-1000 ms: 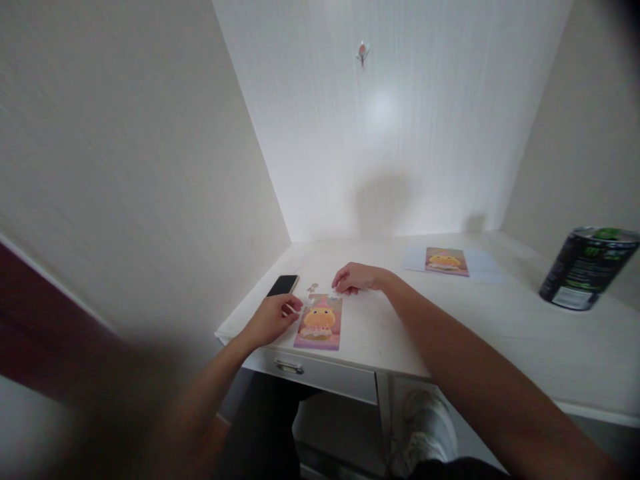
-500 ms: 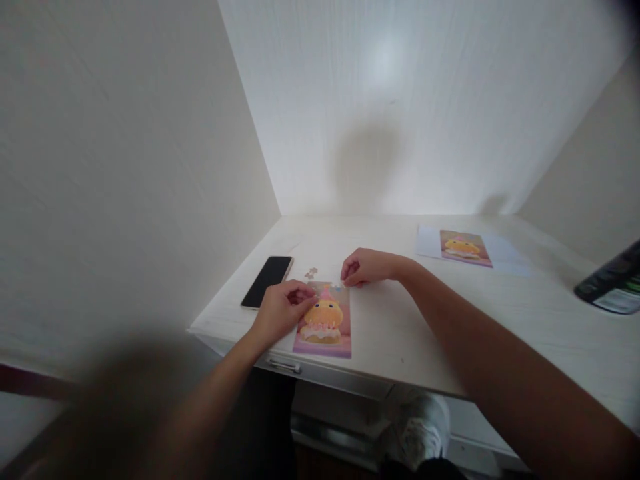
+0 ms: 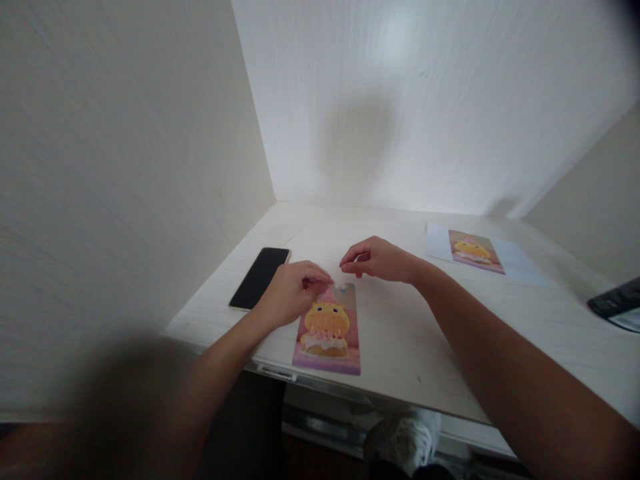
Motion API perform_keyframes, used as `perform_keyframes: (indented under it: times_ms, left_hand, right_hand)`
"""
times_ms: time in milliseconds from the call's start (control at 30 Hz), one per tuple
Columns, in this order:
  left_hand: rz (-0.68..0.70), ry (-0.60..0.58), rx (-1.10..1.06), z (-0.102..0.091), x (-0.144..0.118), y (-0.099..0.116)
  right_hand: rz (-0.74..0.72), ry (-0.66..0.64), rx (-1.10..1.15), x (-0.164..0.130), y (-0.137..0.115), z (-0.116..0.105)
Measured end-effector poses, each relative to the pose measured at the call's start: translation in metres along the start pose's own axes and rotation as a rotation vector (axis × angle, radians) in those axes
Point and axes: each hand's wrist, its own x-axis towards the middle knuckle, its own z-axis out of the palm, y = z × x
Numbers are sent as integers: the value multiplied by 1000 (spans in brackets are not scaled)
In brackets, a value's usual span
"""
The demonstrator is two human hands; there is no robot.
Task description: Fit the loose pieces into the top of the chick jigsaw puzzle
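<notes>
A jigsaw puzzle (image 3: pixel 327 340) lies near the desk's front edge, showing a yellow round-headed figure with a pink hat above a cake. Its top edge looks uneven, with small interlocking pieces there. My left hand (image 3: pixel 295 290) rests over the puzzle's upper left corner, fingertips drawn together at the top edge; whatever they pinch is hidden. Just beyond the upper right corner, my right hand (image 3: pixel 377 259) hovers with thumb and index finger brought together. Anything between those tips is too small to make out.
A dark-screened phone (image 3: pixel 260 277) lies left of the puzzle, close to my left wrist. At the back right, a picture card (image 3: pixel 475 251) with the same figure lies on white paper (image 3: pixel 517 260). A dark bottle (image 3: pixel 617 305) is at the right edge. Pale walls enclose the desk.
My left hand has moved up and over the puzzle's top left, covering the loose pieces that showed there. My right hand has lifted slightly away from the top edge. The camera view has shifted.
</notes>
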Motion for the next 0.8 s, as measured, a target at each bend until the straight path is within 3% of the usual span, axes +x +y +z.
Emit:
perform_keyframes:
  times_ms: [200,333,500,800]
  left_hand:
    - [-63,-164,76,1,38,-2]
    - [-76,-143,95,9,32,-9]
    - [-56,-130,154,14,29,-9]
    - [145,-153,361,16,26,0]
  right_hand:
    - [-17,-67,113,2,9,3]
    - [-9,-27,-20,1,19,-2]
    - [14,-169,-140,-1,22,-6]
    - [-19,-178,-186,-2,20,-2]
